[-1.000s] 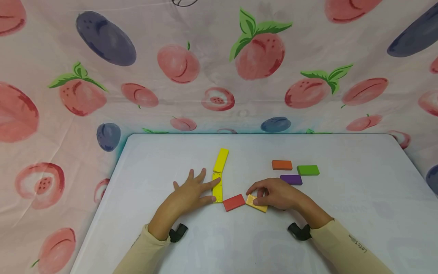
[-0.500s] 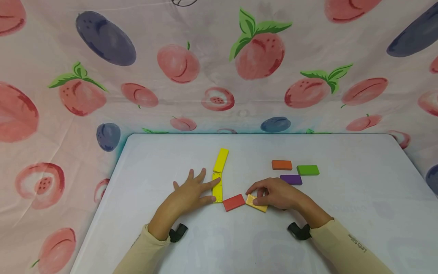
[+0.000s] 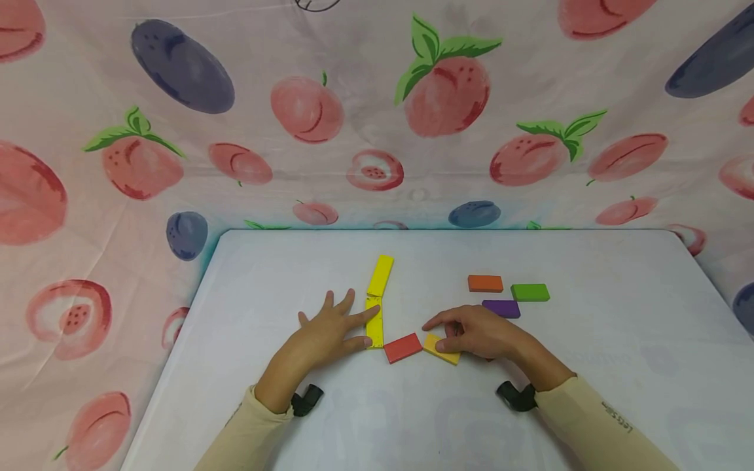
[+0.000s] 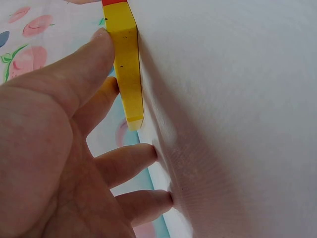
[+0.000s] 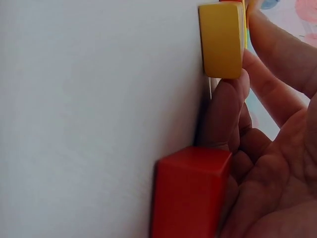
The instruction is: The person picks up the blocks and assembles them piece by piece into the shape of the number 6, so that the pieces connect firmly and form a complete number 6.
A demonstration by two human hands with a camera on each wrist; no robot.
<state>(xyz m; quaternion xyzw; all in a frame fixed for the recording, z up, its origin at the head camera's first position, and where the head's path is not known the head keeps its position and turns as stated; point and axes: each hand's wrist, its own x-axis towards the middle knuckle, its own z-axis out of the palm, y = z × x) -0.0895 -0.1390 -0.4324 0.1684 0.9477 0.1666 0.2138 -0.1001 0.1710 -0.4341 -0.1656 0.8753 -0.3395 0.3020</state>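
Two yellow blocks lie end to end, the far yellow block point(image 3: 380, 275) angled from the near yellow block point(image 3: 374, 327). My left hand point(image 3: 321, 337) has its fingers spread; thumb and index finger touch the near block's side and top. A red block point(image 3: 403, 348) lies slantwise at its lower end. Beyond it, the thumb and a curled finger of my right hand point(image 3: 480, 332) hold an orange-yellow block point(image 3: 443, 350) flat on the table, its index finger extended above. In the right wrist view another red block point(image 5: 185, 198) sits beneath the palm, almost hidden from the head view.
At the right back of the white table point(image 3: 618, 405) lie an orange block point(image 3: 485, 283), a green block point(image 3: 530, 292) and a purple block point(image 3: 502, 309), the purple one close behind my right hand. A fruit-patterned cloth point(image 3: 377, 104) hangs behind the table.
My right index fingertip has lifted slightly off the orange-yellow block, and the right wrist has shifted a touch. The left hand and the blocks have stayed in place.
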